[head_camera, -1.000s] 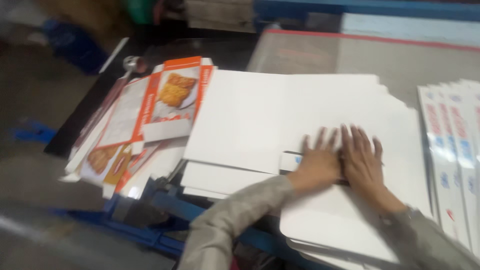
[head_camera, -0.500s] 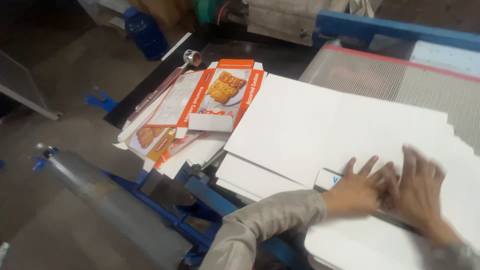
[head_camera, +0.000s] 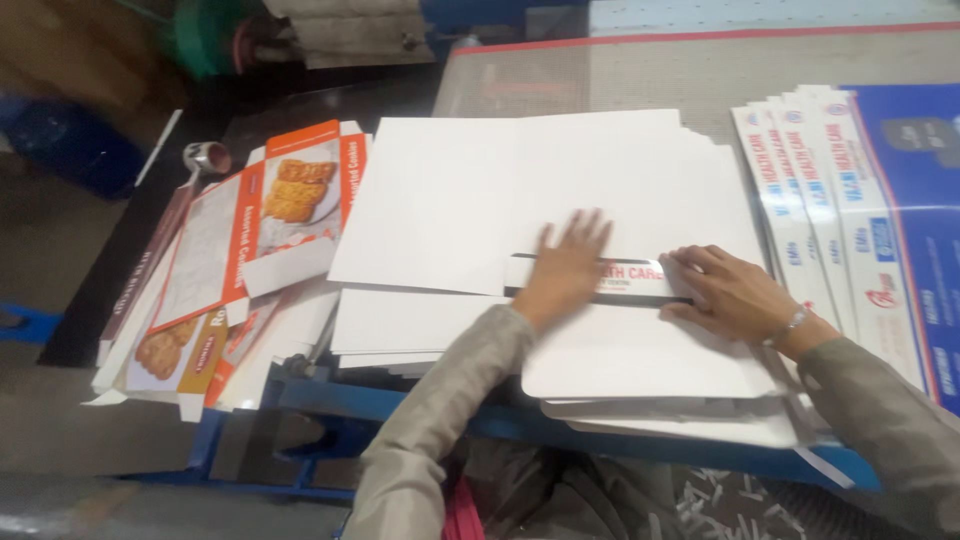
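My left hand lies flat, fingers spread, on a stack of large white card sheets. It presses on the left part of a narrow printed card strip. My right hand rests palm down on the right end of that strip, fingers slightly bent, with a metal bracelet at the wrist. A lower white sheet sits just under both hands, nearer to me. Neither hand grips anything.
Flat orange-and-white printed carton blanks with biscuit pictures are piled at the left. Several fanned blue-and-white printed sheets lie at the right. A roll of tape sits at the far left. The blue metal table frame runs below, with paper offcuts at bottom right.
The camera has swung right and the view has steadied. My hands have moved apart along the printed strip, which now shows between them.
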